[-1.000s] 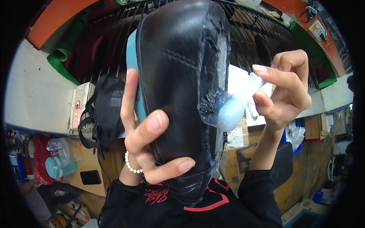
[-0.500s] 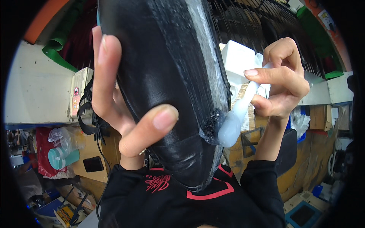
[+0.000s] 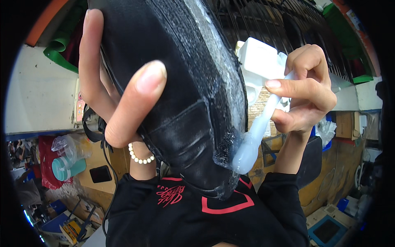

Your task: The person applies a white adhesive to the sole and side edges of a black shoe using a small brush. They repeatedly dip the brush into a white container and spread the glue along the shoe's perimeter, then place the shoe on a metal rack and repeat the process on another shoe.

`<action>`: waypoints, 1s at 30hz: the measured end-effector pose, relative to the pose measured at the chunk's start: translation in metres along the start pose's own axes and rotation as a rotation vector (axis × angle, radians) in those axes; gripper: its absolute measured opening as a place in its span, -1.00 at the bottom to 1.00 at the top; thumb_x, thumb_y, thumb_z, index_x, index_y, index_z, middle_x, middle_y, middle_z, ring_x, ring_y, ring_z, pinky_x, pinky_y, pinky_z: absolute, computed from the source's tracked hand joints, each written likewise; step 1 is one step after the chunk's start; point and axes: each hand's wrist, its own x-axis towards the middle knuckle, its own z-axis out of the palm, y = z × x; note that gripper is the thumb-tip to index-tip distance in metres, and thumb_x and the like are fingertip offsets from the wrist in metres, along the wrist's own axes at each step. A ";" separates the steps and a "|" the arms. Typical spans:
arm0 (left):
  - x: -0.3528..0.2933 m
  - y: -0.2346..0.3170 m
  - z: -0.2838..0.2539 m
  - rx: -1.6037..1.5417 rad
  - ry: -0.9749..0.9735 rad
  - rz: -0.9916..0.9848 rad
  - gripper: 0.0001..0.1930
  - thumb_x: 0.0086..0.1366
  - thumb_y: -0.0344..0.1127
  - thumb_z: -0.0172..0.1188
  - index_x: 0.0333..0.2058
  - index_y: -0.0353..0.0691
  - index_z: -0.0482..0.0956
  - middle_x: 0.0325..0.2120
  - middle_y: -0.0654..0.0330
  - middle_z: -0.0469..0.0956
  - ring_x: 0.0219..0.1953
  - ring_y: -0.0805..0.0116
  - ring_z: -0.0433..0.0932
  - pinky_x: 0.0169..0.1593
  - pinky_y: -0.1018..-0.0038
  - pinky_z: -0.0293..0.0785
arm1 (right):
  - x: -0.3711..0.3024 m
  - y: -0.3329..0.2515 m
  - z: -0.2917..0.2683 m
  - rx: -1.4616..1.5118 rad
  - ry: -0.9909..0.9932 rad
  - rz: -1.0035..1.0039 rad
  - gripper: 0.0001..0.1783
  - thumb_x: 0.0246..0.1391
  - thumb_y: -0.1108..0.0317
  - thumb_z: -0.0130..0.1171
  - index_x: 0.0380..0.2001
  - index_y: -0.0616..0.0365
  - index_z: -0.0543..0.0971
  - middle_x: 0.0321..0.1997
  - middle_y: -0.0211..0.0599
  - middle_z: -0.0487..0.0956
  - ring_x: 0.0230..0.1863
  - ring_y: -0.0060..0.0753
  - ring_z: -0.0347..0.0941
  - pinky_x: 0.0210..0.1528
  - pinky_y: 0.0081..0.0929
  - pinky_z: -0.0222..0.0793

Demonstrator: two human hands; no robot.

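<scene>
A black shoe upper [image 3: 181, 119], stretched firm as if over a last, fills the middle of the view with its narrow end toward my chest. My left hand [image 3: 119, 99] is wrapped round its left side, thumb on the black surface, other fingers partly hidden behind. My right hand [image 3: 306, 92] pinches the thin handle of a whitish brush [image 3: 249, 152]. Its dark, wet bristles touch the roughened right edge near the narrow end. A grey-white, shiny strip [image 3: 212, 41] runs along that edge.
Behind the brush stands a white plastic container [image 3: 259, 57]. A rack of dark rods [image 3: 263, 20] lies beyond. At left are a teal cup [image 3: 68, 168], a plastic bag [image 3: 70, 146], a black phone [image 3: 101, 174] and a cable. A blue-framed device [image 3: 327, 230] sits lower right.
The shoe upper and my left hand have shifted left, with the upper turned somewhat. The brush has slid slightly down along the edge. A beaded bracelet on my left wrist shows more now.
</scene>
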 end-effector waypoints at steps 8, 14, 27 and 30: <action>0.003 -0.014 0.009 0.239 0.110 0.073 -0.72 0.47 -0.35 0.07 0.02 -0.34 0.26 0.27 -0.48 0.14 0.25 -0.18 0.41 0.25 0.21 0.54 | -0.006 -0.008 0.007 0.163 -0.031 -0.005 -0.50 -0.34 -0.09 0.59 -0.35 0.00 0.78 -0.37 -0.46 0.27 -0.36 -0.45 0.24 -0.33 -0.53 0.11; 0.000 -0.007 0.029 -0.080 0.336 -0.050 -0.63 0.32 -0.20 0.28 -0.02 -0.26 0.45 0.22 -0.41 0.29 0.26 -0.26 0.38 0.35 -0.05 0.28 | -0.010 -0.008 0.029 -0.028 0.162 0.431 -0.66 -0.23 0.23 0.48 -0.34 0.19 0.75 -0.29 -0.41 0.29 -0.30 -0.51 0.24 -0.27 -0.54 0.19; 0.001 -0.019 0.005 0.289 0.178 -0.002 -0.41 0.21 -0.01 0.37 0.12 -0.15 0.43 0.22 -0.26 0.37 0.30 -0.15 0.35 0.32 0.10 0.31 | -0.023 -0.040 0.023 0.001 0.158 0.312 -0.53 -0.57 0.19 0.62 -0.38 0.00 0.81 -0.34 -0.48 0.22 -0.37 -0.53 0.20 -0.37 -0.61 0.06; 0.003 -0.018 0.005 0.337 0.159 0.031 -0.41 0.20 -0.06 0.39 0.12 -0.16 0.41 0.22 -0.25 0.35 0.30 -0.16 0.36 0.32 0.11 0.33 | -0.016 -0.040 0.020 -0.114 0.107 0.267 -0.52 -0.24 -0.04 0.56 -0.32 0.09 0.79 -0.27 -0.45 0.24 -0.36 -0.56 0.22 -0.30 -0.56 0.09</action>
